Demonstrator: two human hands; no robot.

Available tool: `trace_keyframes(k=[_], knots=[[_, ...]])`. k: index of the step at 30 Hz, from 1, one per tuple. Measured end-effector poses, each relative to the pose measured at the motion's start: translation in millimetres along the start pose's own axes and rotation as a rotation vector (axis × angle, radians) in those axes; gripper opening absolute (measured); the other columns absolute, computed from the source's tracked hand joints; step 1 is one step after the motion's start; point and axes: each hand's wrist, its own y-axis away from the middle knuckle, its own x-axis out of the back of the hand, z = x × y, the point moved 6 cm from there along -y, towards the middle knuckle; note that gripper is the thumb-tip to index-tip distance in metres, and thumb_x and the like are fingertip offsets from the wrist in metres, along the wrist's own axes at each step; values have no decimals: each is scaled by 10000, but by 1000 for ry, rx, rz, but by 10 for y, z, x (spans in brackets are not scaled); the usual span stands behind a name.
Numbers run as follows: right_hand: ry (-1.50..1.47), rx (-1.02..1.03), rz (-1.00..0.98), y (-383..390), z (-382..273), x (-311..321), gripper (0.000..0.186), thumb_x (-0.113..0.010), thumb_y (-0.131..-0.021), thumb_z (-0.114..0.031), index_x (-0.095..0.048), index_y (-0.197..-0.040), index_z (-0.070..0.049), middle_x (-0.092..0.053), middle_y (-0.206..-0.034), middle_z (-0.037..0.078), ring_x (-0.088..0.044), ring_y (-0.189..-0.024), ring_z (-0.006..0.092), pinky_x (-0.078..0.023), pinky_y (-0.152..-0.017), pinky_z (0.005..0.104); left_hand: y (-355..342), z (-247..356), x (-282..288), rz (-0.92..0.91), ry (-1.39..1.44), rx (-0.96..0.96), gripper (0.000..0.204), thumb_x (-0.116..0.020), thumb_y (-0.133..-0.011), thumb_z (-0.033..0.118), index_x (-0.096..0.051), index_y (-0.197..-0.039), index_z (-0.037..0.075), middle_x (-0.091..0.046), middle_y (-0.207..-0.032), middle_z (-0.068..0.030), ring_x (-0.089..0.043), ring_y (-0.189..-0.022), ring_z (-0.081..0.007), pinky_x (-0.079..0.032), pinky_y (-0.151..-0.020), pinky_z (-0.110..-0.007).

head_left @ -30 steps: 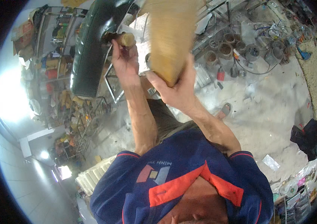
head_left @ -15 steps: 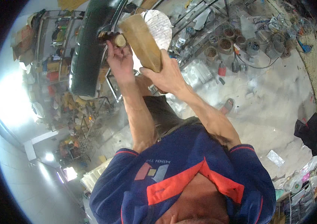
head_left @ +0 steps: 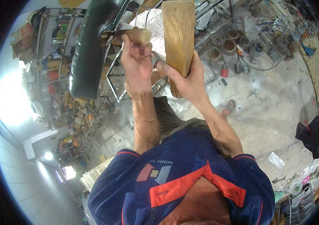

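Note:
My left hand [head_left: 139, 67] is closed with fingertips on a short wooden handle [head_left: 139, 35], whose darker end meets the inner edge of a long black padded piece [head_left: 85, 62]. My right hand [head_left: 189, 84] grips a long, worn wooden block [head_left: 178, 28] near its lower part, held upright in the picture just right of the handle, apart from it. Behind both hands are a pale, crinkled sheet [head_left: 154, 20] and a bent metal frame [head_left: 114, 84].
Cluttered shelving [head_left: 54, 45] stands on the left. At upper right, several containers [head_left: 229, 45] with small parts sit among metal bars and a hose. A sandalled foot [head_left: 227, 108] rests on the dusty floor [head_left: 253, 123]. A dark cloth [head_left: 313, 137] lies at right.
The block, blurred a second ago and tilted toward the handle half a second ago, has swung right and is more upright. My left hand and the handle have shifted slightly right.

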Motion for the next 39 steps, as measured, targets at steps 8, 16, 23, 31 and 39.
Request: trace_keyframes(k=[8,16,23,31,39], knots=[[67,-26,-26,36,-24,-64,551,-880,-839,-212,-559,-1193,61,-764,-995,222,-777,-936,308,-595,-810,431,-134,170,133,-163,355,6,378,-593,-1123,285,-620,-1299,-48,-700,-1221,-210,-617,-972,-210,-493,-769,-304],[150,224,-113,108,-444,-419,614,-903,-825,-219,-494,-1187,61,-719,-923,264,-774,-851,416,-597,-711,474,-140,264,86,-131,175,-26,406,-522,-1146,398,-671,-1271,42,-724,-1236,-130,-672,-1168,-249,-569,-986,-417],[194,213,-115,96,-131,-451,586,-908,-825,-204,-502,-1171,39,-728,-928,247,-771,-863,391,-590,-716,459,-40,214,0,-59,67,44,441,-536,-1134,449,-681,-1271,57,-735,-1270,-95,-700,-1108,-220,-559,-977,-414],[263,67,-138,109,45,-339,548,-877,-863,-175,-548,-1240,49,-770,-1001,209,-785,-913,276,-603,-780,405,-267,227,303,-216,228,-17,356,-618,-1106,382,-703,-1208,51,-739,-1153,-107,-627,-889,-198,-485,-743,-301],[257,286,-137,61,-303,-563,605,-889,-820,-195,-460,-1140,87,-704,-864,296,-757,-828,489,-607,-683,494,-267,237,264,-136,250,49,422,-641,-1082,407,-674,-1307,52,-721,-1317,-135,-684,-1224,-311,-539,-1092,-514]])
